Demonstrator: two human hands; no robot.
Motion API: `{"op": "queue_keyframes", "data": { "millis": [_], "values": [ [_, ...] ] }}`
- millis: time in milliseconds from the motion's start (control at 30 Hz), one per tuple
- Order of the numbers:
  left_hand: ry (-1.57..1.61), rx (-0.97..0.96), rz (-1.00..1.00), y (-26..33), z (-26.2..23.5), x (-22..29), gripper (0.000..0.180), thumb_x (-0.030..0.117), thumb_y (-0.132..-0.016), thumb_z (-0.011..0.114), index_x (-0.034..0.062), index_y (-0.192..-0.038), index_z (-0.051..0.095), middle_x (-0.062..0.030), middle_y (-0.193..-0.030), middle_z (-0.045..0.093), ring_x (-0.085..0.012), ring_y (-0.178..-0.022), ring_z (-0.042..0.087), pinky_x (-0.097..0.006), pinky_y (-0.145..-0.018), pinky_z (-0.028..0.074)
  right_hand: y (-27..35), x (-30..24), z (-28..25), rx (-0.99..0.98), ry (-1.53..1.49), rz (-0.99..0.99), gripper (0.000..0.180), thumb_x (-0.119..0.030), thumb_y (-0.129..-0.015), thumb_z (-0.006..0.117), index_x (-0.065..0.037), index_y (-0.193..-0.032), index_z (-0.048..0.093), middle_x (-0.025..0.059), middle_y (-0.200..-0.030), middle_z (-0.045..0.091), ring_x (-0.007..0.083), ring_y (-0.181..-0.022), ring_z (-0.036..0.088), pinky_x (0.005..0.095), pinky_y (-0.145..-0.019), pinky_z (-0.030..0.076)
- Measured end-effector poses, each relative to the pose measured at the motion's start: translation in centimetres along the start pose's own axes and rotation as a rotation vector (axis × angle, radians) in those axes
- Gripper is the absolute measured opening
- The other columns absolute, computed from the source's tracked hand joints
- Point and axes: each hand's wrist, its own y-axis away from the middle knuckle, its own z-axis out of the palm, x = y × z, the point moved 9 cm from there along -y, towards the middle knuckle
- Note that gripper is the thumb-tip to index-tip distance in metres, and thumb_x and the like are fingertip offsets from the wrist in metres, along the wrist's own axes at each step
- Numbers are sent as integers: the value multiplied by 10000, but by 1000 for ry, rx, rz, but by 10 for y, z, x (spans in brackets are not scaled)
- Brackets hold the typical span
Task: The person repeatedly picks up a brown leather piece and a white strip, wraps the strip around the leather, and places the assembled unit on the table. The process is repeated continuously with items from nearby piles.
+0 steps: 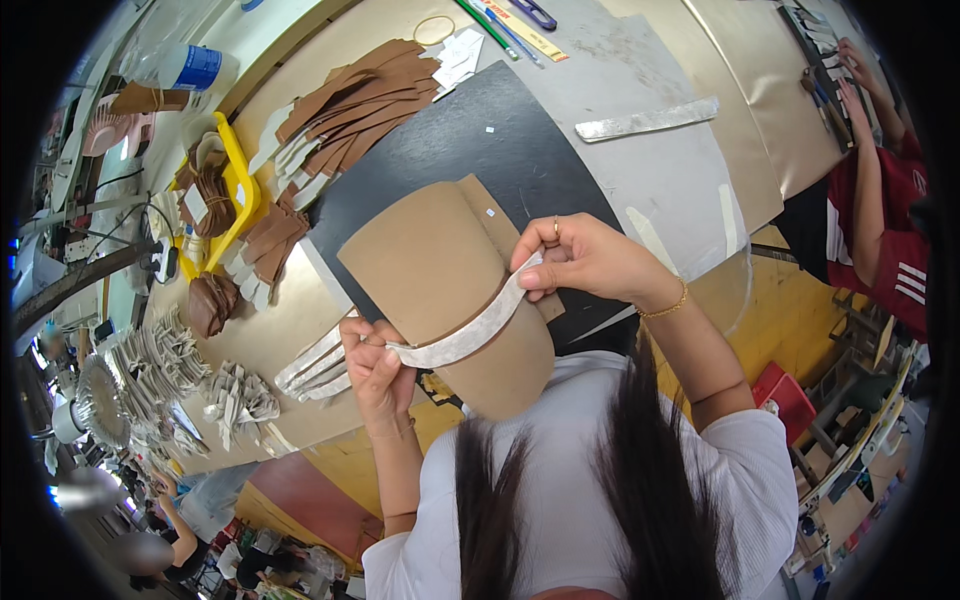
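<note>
worktop [660, 170]: long, grey and tan | floor [790, 320]: yellow | red crate [785, 395] right | bright, even light

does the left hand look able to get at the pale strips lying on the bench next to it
Probably yes. The left hand sits right beside the pale strips and nothing lies between them, but its grip is busy pinching one end of the curved strip, so it would likely have to let go first.

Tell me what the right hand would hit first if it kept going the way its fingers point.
The right hand points left across the tan card piece, its fingers pinching the pale strip. Going straight on, it would probably slide over that card first; depth is unclear.
</note>
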Motion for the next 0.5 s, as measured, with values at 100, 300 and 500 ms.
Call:
{"op": "queue_keyframes", "data": {
  "millis": [100,300,500],
  "values": [
    [-9,-33,2,-1,1,0,429,-31,-817,633,111,-1128,373,-118,-889,601,-216,-903,605,-371,-839,494,-3,1,2,9,-3,-19,193,-101,-853,692,5,-979,592,18,-855,612,70,-739,598,202,-688,495],
    [-59,-6,2,-1,0,0,436,-14,-815,657,101,-1124,371,-91,-1012,598,-207,-1000,590,-365,-903,492,6,-11,-3,210,305,-167,263,-140,-839,710,-4,-1009,561,19,-891,582,63,-762,559,195,-660,469],
    [-17,-76,-1,0,2,-1,420,-24,-809,650,96,-1118,392,-103,-1100,590,-217,-1032,584,-378,-924,488,30,-22,15,353,562,-228,244,-168,-898,621,-4,-1076,649,82,-992,619,143,-819,613,255,-712,491]
  ]
}}
